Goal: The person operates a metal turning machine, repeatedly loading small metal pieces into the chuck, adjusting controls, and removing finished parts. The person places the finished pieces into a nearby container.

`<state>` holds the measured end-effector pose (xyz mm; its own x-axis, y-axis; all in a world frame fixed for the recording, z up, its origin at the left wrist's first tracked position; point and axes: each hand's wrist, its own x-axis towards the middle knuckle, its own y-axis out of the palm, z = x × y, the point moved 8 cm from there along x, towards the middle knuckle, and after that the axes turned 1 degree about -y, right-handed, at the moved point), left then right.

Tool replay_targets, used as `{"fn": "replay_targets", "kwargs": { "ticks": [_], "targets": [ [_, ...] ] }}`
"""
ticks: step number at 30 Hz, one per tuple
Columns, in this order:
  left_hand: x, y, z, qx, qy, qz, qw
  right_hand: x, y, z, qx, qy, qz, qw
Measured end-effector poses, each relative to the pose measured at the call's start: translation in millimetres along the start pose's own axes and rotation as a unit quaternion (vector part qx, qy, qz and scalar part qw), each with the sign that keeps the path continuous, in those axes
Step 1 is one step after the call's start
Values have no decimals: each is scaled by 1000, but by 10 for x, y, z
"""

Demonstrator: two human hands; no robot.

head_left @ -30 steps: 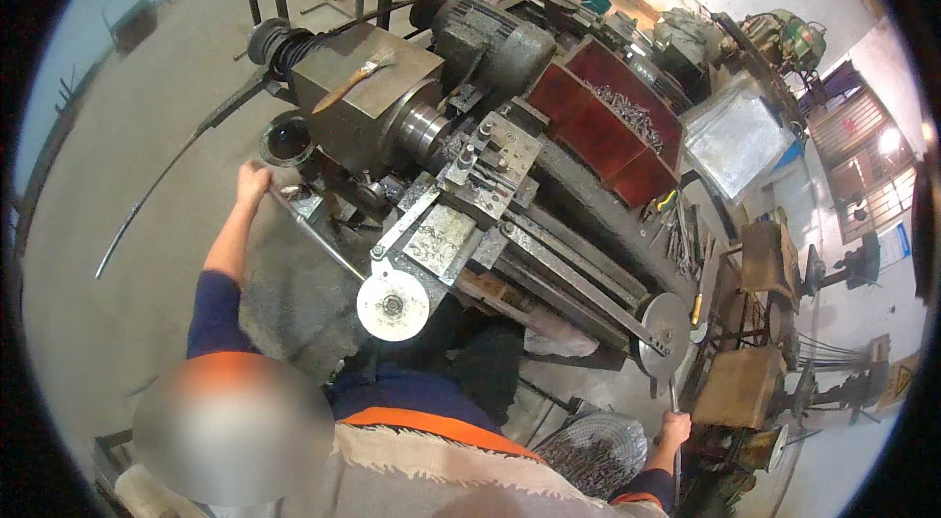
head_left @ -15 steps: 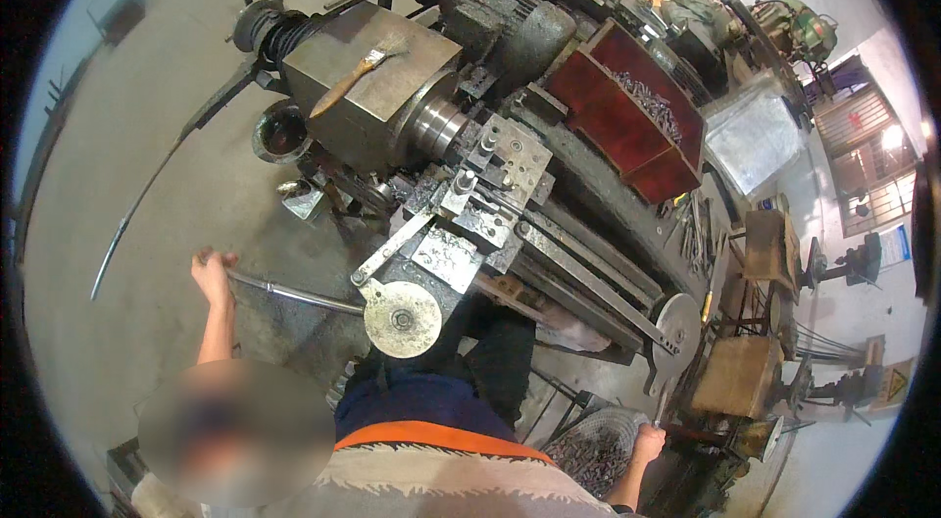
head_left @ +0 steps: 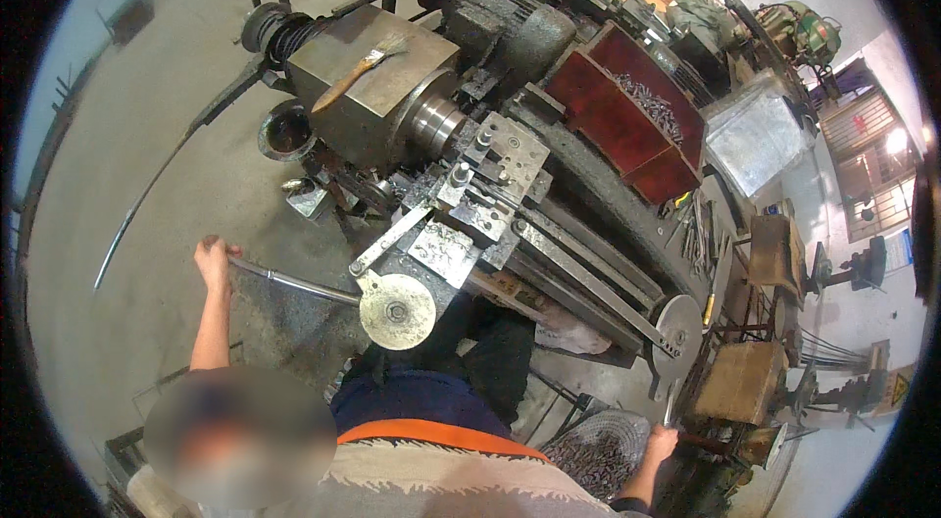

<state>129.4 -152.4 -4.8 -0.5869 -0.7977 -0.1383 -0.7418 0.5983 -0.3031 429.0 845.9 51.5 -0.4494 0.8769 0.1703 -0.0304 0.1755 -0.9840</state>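
My left hand (head_left: 213, 265) is closed around the end of a long metal lever (head_left: 299, 286). That lever runs to a round metal disc (head_left: 397, 312) at the front of a small lathe. Over on the right, my right hand (head_left: 662, 443) grips a short metal handle (head_left: 669, 404) below a second disc (head_left: 677, 327). Between them lies the slide with a metal tool block (head_left: 512, 151), facing the shiny spindle (head_left: 436, 126). Dark metal chips coat the slide. Any workpiece in the spindle is too small to make out.
A wooden-handled brush (head_left: 358, 77) lies on the headstock (head_left: 377, 33). Behind the bed stands a red bin (head_left: 603, 111) with small metal parts. A basket (head_left: 554, 464) of similar parts sits by my right arm. Another long lever (head_left: 147, 185) juts out left.
My left hand has risen slightly, and the lever's disc and the slide have shifted a little left and up. My right hand has moved slightly right with its handle.
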Motion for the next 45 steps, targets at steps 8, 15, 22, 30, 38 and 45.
{"fn": "replay_targets", "kwargs": {
  "ticks": [8,15,22,30,38,45],
  "targets": [
    [-62,-344,-36,178,-57,81,979,918,72,-131,-62,-43,3,997],
    [659,353,-414,462,128,163,862,1068,88,11,-167,22,-5,986],
    [651,1820,-122,556,305,244,733,115,-123,544,21,-66,-131,989],
    [668,2404,343,515,238,249,785,-388,-176,713,140,6,39,989],
    [280,2388,-24,506,159,373,761,-34,-660,1336,213,-83,-36,973],
    [743,2289,365,552,275,284,734,94,-1571,2691,326,-247,-58,910]
  ]
}}
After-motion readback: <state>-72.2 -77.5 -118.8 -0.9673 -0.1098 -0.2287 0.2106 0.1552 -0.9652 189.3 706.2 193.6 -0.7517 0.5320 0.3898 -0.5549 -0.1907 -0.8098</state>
